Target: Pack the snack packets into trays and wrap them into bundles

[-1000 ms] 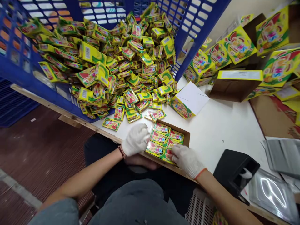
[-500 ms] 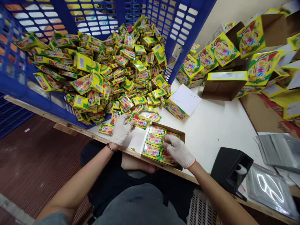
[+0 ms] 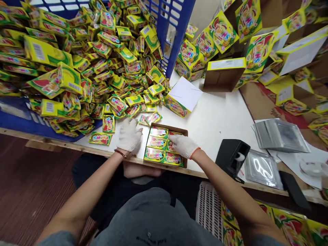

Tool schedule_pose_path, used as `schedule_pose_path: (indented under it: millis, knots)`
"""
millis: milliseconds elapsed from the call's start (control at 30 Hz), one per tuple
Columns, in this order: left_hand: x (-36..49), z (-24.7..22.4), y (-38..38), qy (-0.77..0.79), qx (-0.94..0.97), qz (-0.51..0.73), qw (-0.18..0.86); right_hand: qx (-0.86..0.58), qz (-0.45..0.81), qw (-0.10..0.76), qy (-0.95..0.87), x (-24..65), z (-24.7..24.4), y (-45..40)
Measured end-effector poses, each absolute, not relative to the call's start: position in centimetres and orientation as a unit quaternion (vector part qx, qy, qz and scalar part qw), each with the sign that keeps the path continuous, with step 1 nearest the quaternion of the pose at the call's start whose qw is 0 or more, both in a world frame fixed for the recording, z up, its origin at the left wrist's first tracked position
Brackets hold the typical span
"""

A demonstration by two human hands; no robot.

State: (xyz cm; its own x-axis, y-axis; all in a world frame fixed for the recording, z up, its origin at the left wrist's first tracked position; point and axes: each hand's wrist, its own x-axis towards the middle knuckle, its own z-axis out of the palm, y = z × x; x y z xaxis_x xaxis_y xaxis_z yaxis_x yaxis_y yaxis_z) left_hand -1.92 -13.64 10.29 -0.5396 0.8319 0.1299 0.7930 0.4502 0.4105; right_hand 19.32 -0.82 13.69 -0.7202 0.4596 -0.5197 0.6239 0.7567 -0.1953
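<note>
My left hand (image 3: pixel 129 135), in a white knit glove, is over the white tabletop left of a shallow open box (image 3: pixel 185 150). Its fingers are slightly apart, with nothing visible in them. My right hand (image 3: pixel 183 145), also gloved, reaches over the box's right side. Its fingertips touch the packets inside, and its fingers look loosely apart. Yellow-green "Twins" packets (image 3: pixel 155 154) lie flat in two columns in the box; my right hand partly hides the right column. Loose packets (image 3: pixel 100 138) lie left of my left hand, and others (image 3: pixel 153 118) lie just behind the box.
A large heap of packets (image 3: pixel 102 75) spills from a blue crate (image 3: pixel 176 34). Behind the box stands a white-topped carton (image 3: pixel 184 94). More cartons (image 3: pixel 225 75) are stacked back right. A black tape dispenser (image 3: pixel 232 159) and clear plastic trays (image 3: pixel 262 169) lie to the right.
The view has shifted, bringing the heap nearer. The packet at my left fingertips is gone from there, and that hand has drawn back flatter. My right fingers have shifted slightly over the box.
</note>
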Motion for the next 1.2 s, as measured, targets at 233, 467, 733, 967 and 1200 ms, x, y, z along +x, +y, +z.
schedule_pose_path:
  millis: [233,467,733,967,1200]
  knots:
    - [-5.5,6.8,-14.8,0.904,0.414,0.076,0.069,0.309,-0.075,0.136,0.938,19.9,12.1,-3.1]
    - [-3.3,7.6,-16.7,0.854,0.411,0.309,0.081,0.307,-0.144,0.239,0.91,19.7,12.0,-3.0]
    - [2.7,11.5,-13.4,0.613,0.728,0.307,0.004,0.248,-0.33,-0.063,0.909,18.5,16.3,-0.1]
    - [5.1,10.5,-10.9,0.702,0.673,0.22,0.079,0.394,-0.147,0.103,0.901,20.1,15.5,1.9]
    - [5.2,10.5,-10.9,0.713,0.685,0.127,0.085,0.407,-0.122,-0.022,0.905,19.9,10.9,0.8]
